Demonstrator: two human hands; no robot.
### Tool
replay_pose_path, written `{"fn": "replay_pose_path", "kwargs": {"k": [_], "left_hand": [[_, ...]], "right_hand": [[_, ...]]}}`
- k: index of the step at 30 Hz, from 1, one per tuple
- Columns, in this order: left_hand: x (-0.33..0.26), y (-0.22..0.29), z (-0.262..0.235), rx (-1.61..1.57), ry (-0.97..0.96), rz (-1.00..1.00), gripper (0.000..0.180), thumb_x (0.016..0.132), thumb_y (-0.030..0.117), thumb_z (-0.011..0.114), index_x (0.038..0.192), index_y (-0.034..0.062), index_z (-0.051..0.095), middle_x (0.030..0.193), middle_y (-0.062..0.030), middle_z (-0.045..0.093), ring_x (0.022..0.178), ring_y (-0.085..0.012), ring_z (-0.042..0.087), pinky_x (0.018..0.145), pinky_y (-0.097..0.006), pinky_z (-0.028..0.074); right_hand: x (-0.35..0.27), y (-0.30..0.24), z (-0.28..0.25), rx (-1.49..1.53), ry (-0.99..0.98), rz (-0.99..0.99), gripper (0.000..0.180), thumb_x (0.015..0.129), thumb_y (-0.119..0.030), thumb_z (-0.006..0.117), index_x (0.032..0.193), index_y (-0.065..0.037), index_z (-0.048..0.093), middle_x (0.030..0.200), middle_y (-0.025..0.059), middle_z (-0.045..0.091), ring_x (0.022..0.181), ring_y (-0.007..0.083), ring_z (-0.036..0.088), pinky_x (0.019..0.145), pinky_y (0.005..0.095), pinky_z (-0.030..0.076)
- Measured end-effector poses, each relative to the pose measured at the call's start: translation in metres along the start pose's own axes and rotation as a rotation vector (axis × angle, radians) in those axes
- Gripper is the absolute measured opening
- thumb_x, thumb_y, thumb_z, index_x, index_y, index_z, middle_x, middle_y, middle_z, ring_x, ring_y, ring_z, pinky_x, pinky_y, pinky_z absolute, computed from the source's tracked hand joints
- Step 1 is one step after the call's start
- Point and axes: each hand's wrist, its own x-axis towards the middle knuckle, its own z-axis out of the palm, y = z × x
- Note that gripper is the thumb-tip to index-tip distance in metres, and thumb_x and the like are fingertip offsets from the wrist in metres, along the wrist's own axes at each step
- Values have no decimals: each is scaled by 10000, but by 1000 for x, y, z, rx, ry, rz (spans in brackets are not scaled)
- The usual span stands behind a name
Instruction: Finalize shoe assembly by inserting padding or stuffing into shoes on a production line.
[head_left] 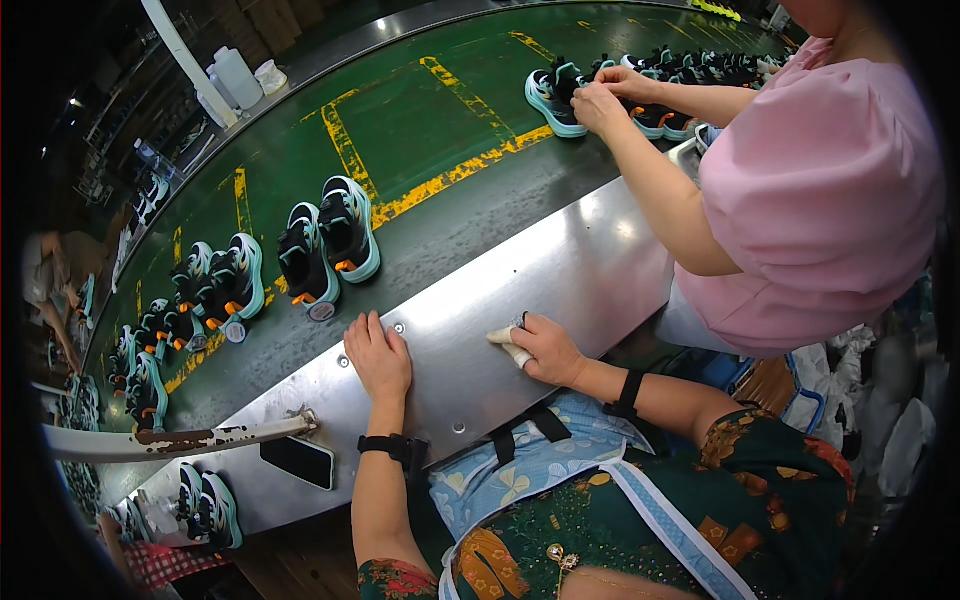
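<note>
My left hand rests palm down on the metal ledge, its fingers stretched out toward the green belt; it holds nothing. To its right, over the same ledge, my right hand has pale covers on two fingertips, which point left and stand a little apart with nothing seen between them. The nearest things beyond my left hand are a pair of black and mint running shoes with orange heel loops and a round tag. Further left along the belt stand several more such shoes.
A co-worker in a pink top stands at the right, both hands on a shoe. A phone lies on the ledge, near a chipped white metal bar. The green belt has yellow markings. White bottles stand beyond it.
</note>
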Motion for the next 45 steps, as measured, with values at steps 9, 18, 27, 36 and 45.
{"fn": "replay_pose_path", "kwargs": {"k": [9, 18, 27, 36, 45], "left_hand": [[0, -2, -1, -48, -50, -35, 416, 874, 192, 566, 1227, -27, 543, 1275, -214, 519, 1233, -365, 444, 1109, -492, 267], [-2, -4, -2, -43, -64, -37, 458, 877, 269, 602, 1225, -24, 545, 1267, -215, 518, 1235, -366, 438, 1111, -488, 260], [-4, -12, -7, -14, -67, -46, 450, 885, 271, 586, 1217, -29, 544, 1266, -224, 517, 1235, -374, 436, 1113, -492, 257], [7, 58, 26, -15, -67, -39, 452, 885, 266, 578, 1216, -39, 539, 1261, -233, 517, 1230, -376, 440, 1109, -493, 263], [26, 142, 67, -11, -61, -51, 455, 885, 269, 575, 1218, -40, 541, 1265, -235, 518, 1233, -378, 438, 1114, -489, 257]], "right_hand": [[2, -5, -1, 14, -2, 15, 289, 787, -59, 622, 1067, -120, 663, 807, 112, 484, 756, 296, 524, 689, 387, 443], [0, -4, 4, 15, -12, 21, 255, 803, -74, 625, 1053, -110, 658, 808, 112, 485, 770, 299, 524, 700, 397, 442], [3, -15, 8, 8, -7, 12, 223, 813, -88, 628, 1034, -103, 655, 800, 113, 478, 752, 298, 517, 689, 397, 439], [-15, 46, -39, -3, -1, 5, 296, 802, -74, 620, 1089, -129, 662, 796, 106, 485, 735, 284, 512, 672, 380, 439], [-28, 115, -102, -7, -9, 10, 259, 784, -83, 631, 1040, -118, 651, 812, 112, 496, 757, 301, 534, 685, 400, 448]]}}
